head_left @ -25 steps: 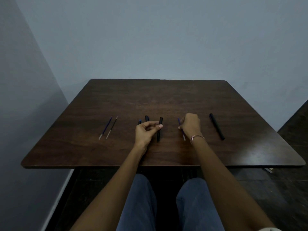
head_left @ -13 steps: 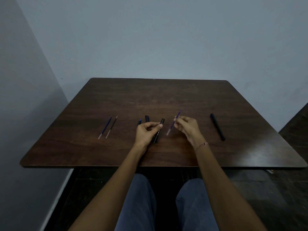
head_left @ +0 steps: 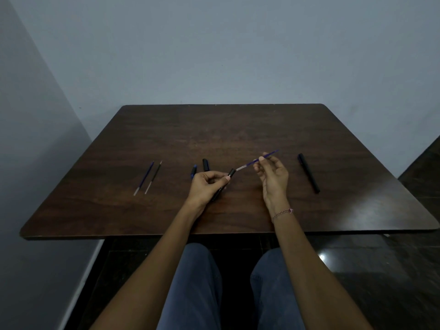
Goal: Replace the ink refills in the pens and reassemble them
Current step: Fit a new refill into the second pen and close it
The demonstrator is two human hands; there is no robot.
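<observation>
My left hand (head_left: pixel 207 185) grips a black pen barrel (head_left: pixel 222 185) above the table, its open end tilted up and to the right. My right hand (head_left: pixel 271 173) pinches a blue ink refill (head_left: pixel 248 163) between thumb and fingertips. The refill's pale end points at the barrel's mouth, almost touching it. Two more refills (head_left: pixel 147 177), one blue and one dark, lie side by side on the table to the left. A blue-tipped pen part (head_left: pixel 193 171) and a black cap (head_left: pixel 206 165) lie just behind my left hand. A whole black pen (head_left: pixel 308 173) lies at the right.
The dark wooden table (head_left: pixel 226 129) stands in a corner, with grey walls behind and on the left. My knees in blue jeans show below its near edge, over a dark glossy floor.
My right hand picked the blue refill up off the table and swung its pale end toward the barrel. My left hand lifted and tilted the barrel to meet it.
</observation>
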